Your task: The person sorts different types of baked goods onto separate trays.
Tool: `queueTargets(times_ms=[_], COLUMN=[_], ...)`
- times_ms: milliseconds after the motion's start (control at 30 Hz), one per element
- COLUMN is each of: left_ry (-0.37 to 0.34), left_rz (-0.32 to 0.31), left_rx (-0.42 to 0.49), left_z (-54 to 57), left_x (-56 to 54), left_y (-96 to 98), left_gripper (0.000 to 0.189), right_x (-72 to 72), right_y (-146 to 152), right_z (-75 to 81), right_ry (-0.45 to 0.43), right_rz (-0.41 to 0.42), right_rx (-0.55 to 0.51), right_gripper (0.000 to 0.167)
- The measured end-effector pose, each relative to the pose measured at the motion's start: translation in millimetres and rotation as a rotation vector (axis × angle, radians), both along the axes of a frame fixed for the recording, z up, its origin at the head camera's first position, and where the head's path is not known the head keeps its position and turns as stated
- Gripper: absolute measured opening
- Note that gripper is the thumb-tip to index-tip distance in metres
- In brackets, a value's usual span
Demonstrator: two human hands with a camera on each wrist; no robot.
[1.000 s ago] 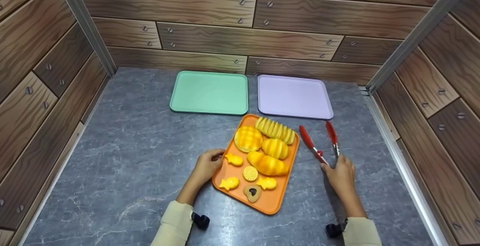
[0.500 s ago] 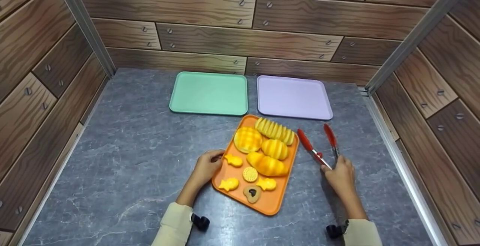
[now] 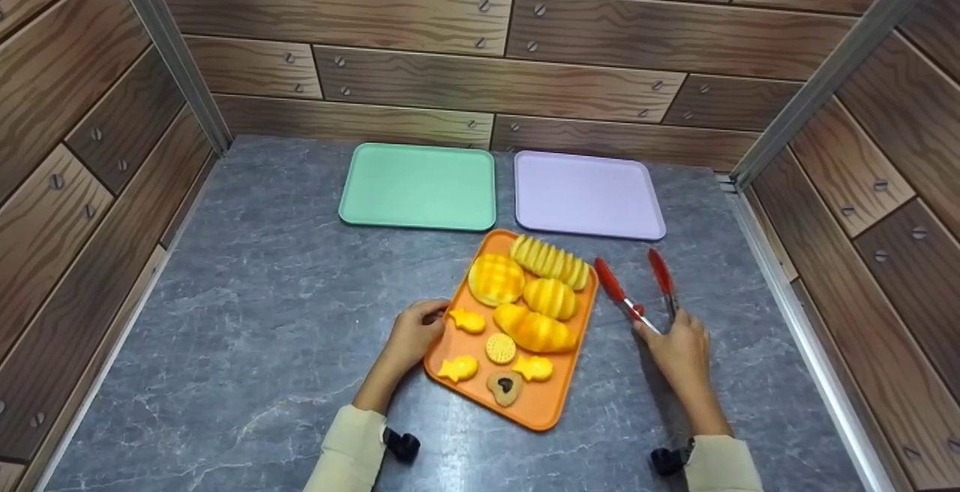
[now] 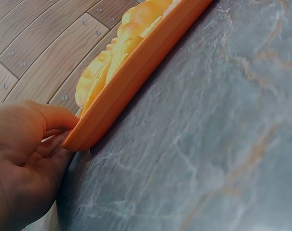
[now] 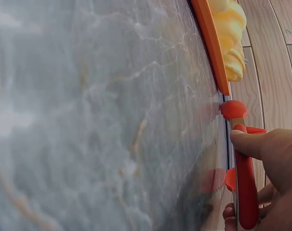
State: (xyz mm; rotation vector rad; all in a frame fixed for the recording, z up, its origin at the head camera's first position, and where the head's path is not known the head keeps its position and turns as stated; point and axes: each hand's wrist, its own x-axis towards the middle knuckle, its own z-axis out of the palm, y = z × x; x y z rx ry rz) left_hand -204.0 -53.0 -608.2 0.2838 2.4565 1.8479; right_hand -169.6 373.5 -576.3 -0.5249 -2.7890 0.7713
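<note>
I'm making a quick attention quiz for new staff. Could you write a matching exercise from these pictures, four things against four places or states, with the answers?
Column one
1. left hand
2. red-tipped tongs
3. croissant
4. purple tray

Column two
A. lies among other food on the orange tray
B. beside the green tray
C. pinches the orange tray's edge
D. held in the right hand, tips apart

Right pairs: 1-C, 2-D, 3-A, 4-B
</note>
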Motion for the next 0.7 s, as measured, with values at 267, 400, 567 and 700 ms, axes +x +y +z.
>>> queueTargets(times_ms=[267,400,567,700], left_ry=[0.009,0.011,0.025,0.04], left_rz=[0.002,0.003,0.012,0.02], left_rx=[0.007,0.0,-0.019,-0.02], left_z=[-1.4,-1.7,-2.3,-3.1], left_x=[0.0,0.3,-0.1,-0.2], left_y=[0.5,0.2,0.2,0.9], left_gripper=[0.034,0.034,0.034,0.034], right_x=[5.7,7.3,6.9,5.6], right_y=[1,0,0,-1], right_z=[6.7,12.2,15.9,18.1], right_ry=[0.048,0.019,0.0,0.009], right_rz=[0.015,0.05,0.114,0.151], right_rx=[-0.005,-0.003,-0.022,-0.043], right_gripper=[0.071,0.072,0.072,0.07])
